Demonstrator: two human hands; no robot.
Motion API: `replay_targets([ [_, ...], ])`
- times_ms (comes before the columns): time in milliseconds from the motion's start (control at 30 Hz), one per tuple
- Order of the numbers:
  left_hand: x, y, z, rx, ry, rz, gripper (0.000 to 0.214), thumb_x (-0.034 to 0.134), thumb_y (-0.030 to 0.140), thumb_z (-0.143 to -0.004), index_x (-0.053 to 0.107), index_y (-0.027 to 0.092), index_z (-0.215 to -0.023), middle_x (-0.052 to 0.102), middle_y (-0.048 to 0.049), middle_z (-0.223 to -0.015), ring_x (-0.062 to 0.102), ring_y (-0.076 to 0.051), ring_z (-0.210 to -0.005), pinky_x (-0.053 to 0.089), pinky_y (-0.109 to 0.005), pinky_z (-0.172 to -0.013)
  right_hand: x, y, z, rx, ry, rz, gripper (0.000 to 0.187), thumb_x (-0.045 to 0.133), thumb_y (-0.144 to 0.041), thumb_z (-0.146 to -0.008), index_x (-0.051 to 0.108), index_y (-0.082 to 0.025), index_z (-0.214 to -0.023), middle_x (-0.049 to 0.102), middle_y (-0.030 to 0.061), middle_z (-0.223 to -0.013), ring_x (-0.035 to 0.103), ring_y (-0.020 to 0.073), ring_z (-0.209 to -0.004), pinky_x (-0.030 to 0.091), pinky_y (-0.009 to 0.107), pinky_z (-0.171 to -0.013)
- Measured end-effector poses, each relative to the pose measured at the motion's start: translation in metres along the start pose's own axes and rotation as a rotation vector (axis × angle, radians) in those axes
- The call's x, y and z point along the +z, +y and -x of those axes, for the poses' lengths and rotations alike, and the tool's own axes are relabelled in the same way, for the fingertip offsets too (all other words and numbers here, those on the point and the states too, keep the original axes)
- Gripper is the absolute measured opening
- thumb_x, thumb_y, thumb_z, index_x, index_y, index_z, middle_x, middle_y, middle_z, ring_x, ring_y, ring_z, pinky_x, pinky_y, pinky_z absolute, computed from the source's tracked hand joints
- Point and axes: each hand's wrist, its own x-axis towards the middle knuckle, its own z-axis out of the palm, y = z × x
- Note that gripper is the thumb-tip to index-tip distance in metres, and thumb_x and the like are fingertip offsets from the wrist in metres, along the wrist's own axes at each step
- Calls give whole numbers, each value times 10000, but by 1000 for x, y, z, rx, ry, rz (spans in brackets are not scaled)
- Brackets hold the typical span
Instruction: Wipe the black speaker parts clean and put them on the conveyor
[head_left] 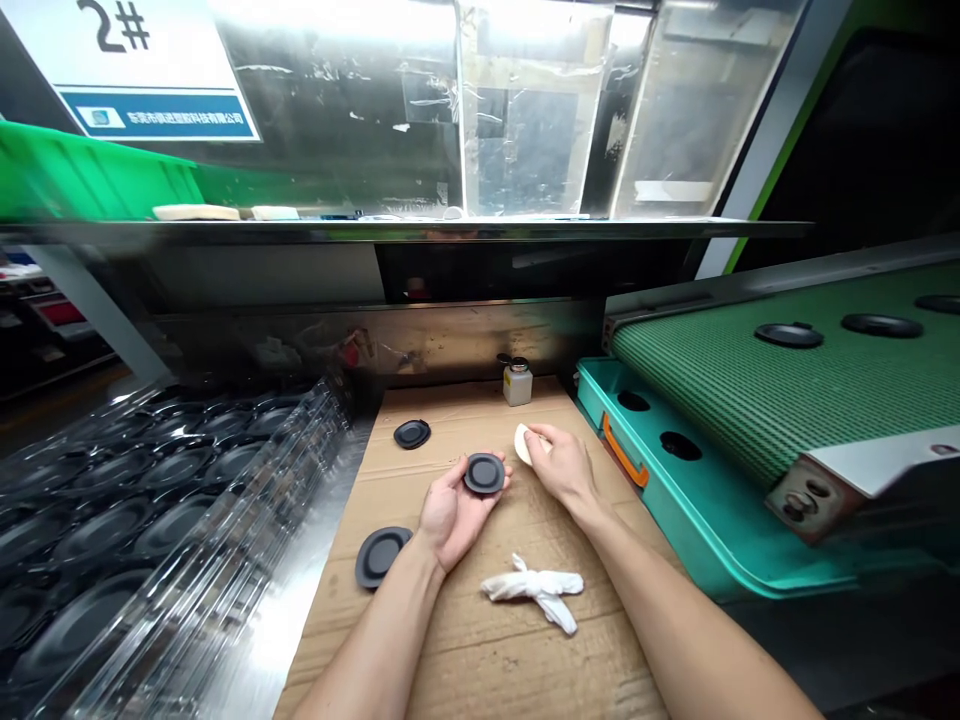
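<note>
My left hand (452,510) is palm up over the cardboard (465,655), its fingers under a small round black plastic disc (484,474) with a raised rim. To its right, my right hand (562,462) pinches a thin, pale round pad (521,445) between thumb and fingers, apart from the disc. A larger black disc (381,556) lies beside my left forearm. Farther back rests another black disc (412,433). A knotted white cloth (534,586) lies between my forearms.
A small white bottle (517,384) stands at the back of the cardboard. On the right, a green conveyor belt (720,400) carries black discs above a teal bin (712,560) with an orange handle (624,452). Clear plastic trays (247,530) of black discs fill the left. A metal shelf (420,231) crosses ahead.
</note>
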Motion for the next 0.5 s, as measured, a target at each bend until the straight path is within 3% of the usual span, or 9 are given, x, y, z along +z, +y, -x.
replay_targets([
  [100,3,7,8,-85,-65,86,367,478,315,-916,555,32,-1137,601,-208,-1183,635,-262,-1023,564,-336,-853,7,6,0,-5,-70,31,359,444,-474,-881,674,-300,-1095,716,32,-1026,649,210,-981,468,285,-824],
  [233,4,12,14,-177,-124,111,461,423,409,-932,541,25,-1159,652,-178,-995,670,-164,-772,575,-190,-634,12,8,3,-21,-92,51,357,436,-478,-883,667,-318,-1102,717,24,-1019,647,208,-990,462,290,-831],
  [500,4,8,14,-229,-36,138,468,309,432,-954,567,50,-1033,630,-136,-836,611,-94,-590,526,-140,-487,14,9,1,-20,-101,44,382,432,-493,-887,672,-292,-1107,715,44,-1018,643,214,-996,463,298,-831],
])
